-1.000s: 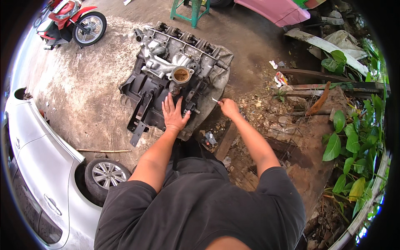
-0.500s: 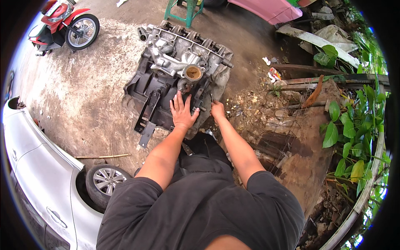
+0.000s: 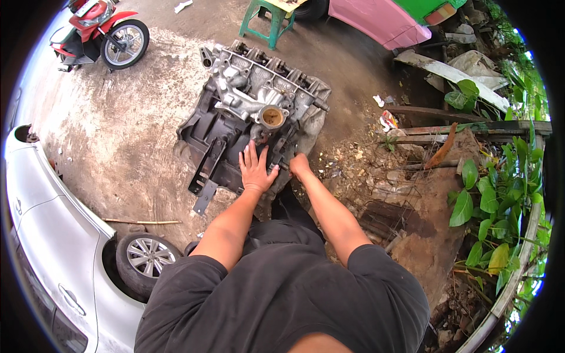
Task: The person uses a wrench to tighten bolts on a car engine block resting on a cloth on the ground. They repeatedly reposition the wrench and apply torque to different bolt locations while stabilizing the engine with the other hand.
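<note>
The camera sits on the person's head and looks down and ahead; the dark shirt (image 3: 282,288) is very close, at the bottom; the hands (image 3: 255,175) and engine (image 3: 238,109) are a bit farther, near the middle; the view is round and wide, reaching a red motorbike (image 3: 89,36) far off, top left.

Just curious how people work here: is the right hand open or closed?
Closed: the right hand has its fingers curled in, fist-like, beside the engine.
</note>
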`<control>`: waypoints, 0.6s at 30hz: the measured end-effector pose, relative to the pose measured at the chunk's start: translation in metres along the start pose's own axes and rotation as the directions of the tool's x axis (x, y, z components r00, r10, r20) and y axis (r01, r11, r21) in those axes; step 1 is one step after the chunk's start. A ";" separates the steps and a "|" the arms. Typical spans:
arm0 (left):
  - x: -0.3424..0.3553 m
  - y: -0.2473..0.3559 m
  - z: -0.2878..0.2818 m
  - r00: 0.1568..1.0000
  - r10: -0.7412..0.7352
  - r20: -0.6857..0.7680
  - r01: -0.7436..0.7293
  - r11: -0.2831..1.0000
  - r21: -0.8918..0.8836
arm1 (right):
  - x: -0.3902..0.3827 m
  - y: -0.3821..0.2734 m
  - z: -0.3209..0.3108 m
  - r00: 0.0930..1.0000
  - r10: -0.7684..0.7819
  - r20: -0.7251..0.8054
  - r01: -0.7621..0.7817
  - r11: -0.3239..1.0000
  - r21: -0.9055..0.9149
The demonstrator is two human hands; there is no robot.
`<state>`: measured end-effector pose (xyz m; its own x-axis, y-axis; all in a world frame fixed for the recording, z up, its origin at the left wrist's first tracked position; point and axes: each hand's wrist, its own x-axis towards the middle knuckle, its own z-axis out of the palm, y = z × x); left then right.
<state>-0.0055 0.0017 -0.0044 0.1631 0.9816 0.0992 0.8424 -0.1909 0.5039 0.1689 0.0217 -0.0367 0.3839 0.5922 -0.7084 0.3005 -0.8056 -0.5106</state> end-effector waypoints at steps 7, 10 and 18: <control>-0.002 0.003 -0.001 1.000 -0.009 0.024 0.009 1.000 0.029 | 0.020 -0.037 -0.043 0.936 0.207 0.286 -0.204 0.978 -0.038; 0.000 0.003 0.000 1.000 -0.012 0.019 0.012 0.999 0.038 | 0.033 -0.068 -0.061 0.861 0.246 0.444 -0.048 0.910 -0.411; -0.002 0.002 -0.001 0.998 -0.025 0.064 0.020 0.997 0.073 | 0.030 -0.083 -0.058 0.814 -0.320 0.485 0.519 0.026 -0.854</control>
<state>-0.0040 -0.0006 -0.0028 0.1744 0.9842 0.0318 0.8809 -0.1704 0.4415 0.2060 0.1073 0.0130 -0.2072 0.7314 -0.6497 0.9530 0.3011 0.0350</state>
